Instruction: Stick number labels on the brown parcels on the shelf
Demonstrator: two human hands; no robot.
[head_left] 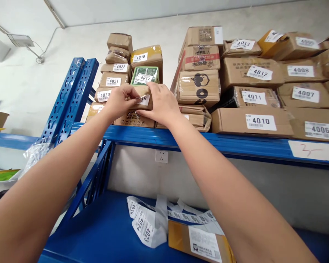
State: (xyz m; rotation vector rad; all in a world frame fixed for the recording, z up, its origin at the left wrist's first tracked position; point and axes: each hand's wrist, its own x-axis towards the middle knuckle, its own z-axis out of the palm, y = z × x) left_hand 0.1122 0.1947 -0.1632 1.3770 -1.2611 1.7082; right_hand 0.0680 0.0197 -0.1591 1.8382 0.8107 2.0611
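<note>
**Two hands on a small parcel**

The left hand (120, 101) and the right hand (161, 106) both hold a small brown parcel (143, 98) on the blue shelf (235, 143). Fingers press its white number label (144, 99). The parcel sits under a green box (144, 75) marked 4017. Many taped boxes are stacked beside it. Below, a strip of labels (148, 219) lies on the lower shelf.

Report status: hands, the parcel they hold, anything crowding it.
Left hand and right hand both grip small brown taped parcel on upper blue metal shelf. Green box labelled 4017 rests directly above it; brown parcels stacked close both sides.
</note>
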